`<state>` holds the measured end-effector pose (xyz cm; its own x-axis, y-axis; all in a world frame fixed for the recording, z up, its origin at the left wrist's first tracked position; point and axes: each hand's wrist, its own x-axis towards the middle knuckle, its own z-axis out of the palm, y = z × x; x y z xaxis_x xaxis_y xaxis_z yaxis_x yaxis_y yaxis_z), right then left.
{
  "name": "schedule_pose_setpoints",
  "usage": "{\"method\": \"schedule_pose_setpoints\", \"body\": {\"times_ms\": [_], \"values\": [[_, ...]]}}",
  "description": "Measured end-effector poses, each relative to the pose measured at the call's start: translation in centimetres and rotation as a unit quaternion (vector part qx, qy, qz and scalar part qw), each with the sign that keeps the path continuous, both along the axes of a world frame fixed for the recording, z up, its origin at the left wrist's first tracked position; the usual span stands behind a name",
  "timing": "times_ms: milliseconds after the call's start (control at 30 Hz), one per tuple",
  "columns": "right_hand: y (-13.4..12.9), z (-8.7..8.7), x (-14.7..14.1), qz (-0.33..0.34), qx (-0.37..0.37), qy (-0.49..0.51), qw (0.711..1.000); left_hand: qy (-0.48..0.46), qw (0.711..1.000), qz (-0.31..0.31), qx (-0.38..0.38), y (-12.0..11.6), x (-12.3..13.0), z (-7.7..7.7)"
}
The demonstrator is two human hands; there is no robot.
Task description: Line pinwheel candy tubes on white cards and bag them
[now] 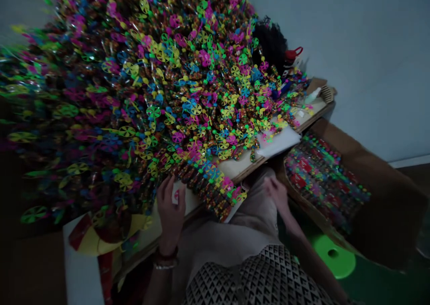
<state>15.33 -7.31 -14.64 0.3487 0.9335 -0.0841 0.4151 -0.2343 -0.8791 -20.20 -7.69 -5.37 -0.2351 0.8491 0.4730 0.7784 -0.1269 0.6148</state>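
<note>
My left hand is at the table's front edge, its thumb and fingers apart with nothing between them. Just to its right, a row of slim candy-filled tubes with colourful fan tops lies side by side, jutting over the edge toward my lap. Above my right thigh, my right hand is blurred with its fingers curled, and I cannot make out anything in it. Beyond both hands rises a big heap of the same fan-topped candy tubes in pink, yellow, green and blue.
To the right, an open cardboard box holds packed rows of candy tubes. A white plastic packet lies on the wooden table. Below the box is a green stool. Red and yellow card sits at lower left.
</note>
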Motion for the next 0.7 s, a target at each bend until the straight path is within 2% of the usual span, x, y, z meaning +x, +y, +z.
{"method": "schedule_pose_setpoints", "body": {"times_ms": [100,167,267,367,467,600,700], "values": [[7.4,1.2,5.6,-0.038,0.08,-0.198,0.976,-0.02,0.999,-0.042,0.007,-1.0,1.5,0.8],[12.2,1.9,7.7,-0.028,0.059,-0.327,0.943,-0.021,0.996,-0.089,0.005,-1.2,2.8,1.2],[17.2,2.6,8.8,0.013,-0.029,-0.42,0.907,-0.012,0.991,-0.13,0.006,-1.4,4.1,1.7],[18.7,2.8,9.4,0.035,-0.065,-0.446,0.892,-0.013,0.992,-0.129,0.007,-1.7,4.4,2.0],[18.4,3.1,10.4,0.017,-0.035,-0.472,0.881,-0.021,0.992,-0.125,0.009,-1.8,4.0,2.3],[18.4,4.1,11.0,0.004,0.0,-0.505,0.863,-0.029,0.989,-0.142,0.028,-0.9,4.1,2.9],[19.4,4.7,10.1,0.049,-0.063,-0.491,0.868,-0.042,0.982,-0.181,0.032,0.0,5.3,3.5]]}}
